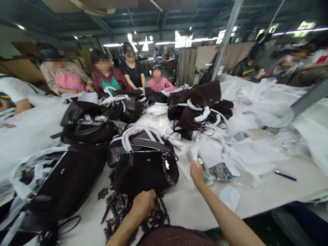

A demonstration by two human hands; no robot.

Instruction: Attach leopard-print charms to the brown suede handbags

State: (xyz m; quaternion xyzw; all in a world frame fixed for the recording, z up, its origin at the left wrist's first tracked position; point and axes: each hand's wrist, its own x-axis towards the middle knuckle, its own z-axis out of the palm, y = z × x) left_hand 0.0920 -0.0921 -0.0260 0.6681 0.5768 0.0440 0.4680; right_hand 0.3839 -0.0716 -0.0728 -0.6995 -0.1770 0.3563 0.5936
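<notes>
A dark brown handbag (pixel 143 171) with white-wrapped handles stands in front of me, a beaded charm (pixel 167 171) hanging from its right side. My left hand (pixel 144 206) is closed in a fist at the bag's lower front edge, above a heap of dark beaded charms (pixel 119 208). Its fingertips are hidden, so what it grips cannot be made out. Further right, my right hand (pixel 196 172) is closed around a crumpled clear plastic bag (pixel 196 145) that sticks up above the fist. Beside it lies a clear packet of dark pieces (pixel 220 172).
Another dark handbag (pixel 69 181) lies at the left, and several more are piled towards the back. White wrapping sheets (pixel 252 153) cover much of the right side. A black pen (pixel 285 176) lies at the right. Several people stand around the table (pixel 194 208); a metal post (pixel 227 41) rises behind.
</notes>
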